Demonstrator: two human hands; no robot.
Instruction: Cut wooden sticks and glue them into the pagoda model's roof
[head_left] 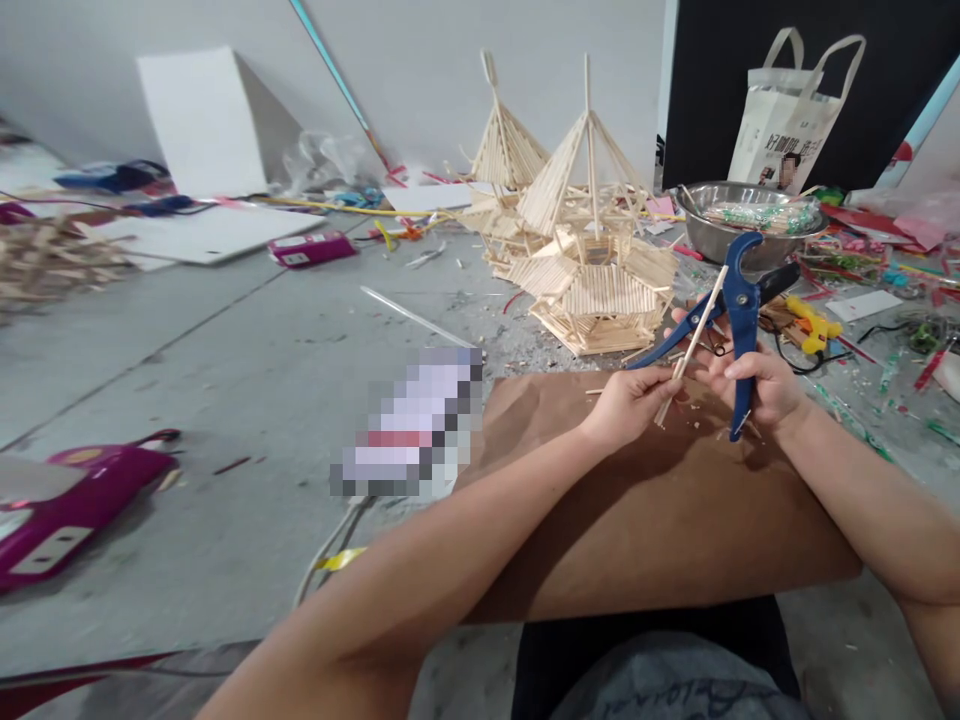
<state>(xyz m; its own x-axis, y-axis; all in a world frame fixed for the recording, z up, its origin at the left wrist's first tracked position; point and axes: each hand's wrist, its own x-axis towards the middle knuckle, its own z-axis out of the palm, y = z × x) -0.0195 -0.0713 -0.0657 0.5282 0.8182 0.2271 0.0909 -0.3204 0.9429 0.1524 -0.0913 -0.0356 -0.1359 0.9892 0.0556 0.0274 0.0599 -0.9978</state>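
Observation:
My left hand is closed in a pinch on thin wooden sticks, which slant up to the right. In my right hand is a blue pipe cutter with a hooked jaw at its top and its handles spread apart. The sticks pass just left of the hooked jaw, close to the cutter; I cannot tell whether they touch it. Both hands are above a brown board. Just beyond them stands a pavilion-like model built of wooden sticks, with pointed roofs.
A phone-like device, blurred out, lies left of the board with a cable. Purple power strips sit on the grey floor at left. A metal bowl with wrapped sticks, a yellow glue gun and plastic scraps are at right.

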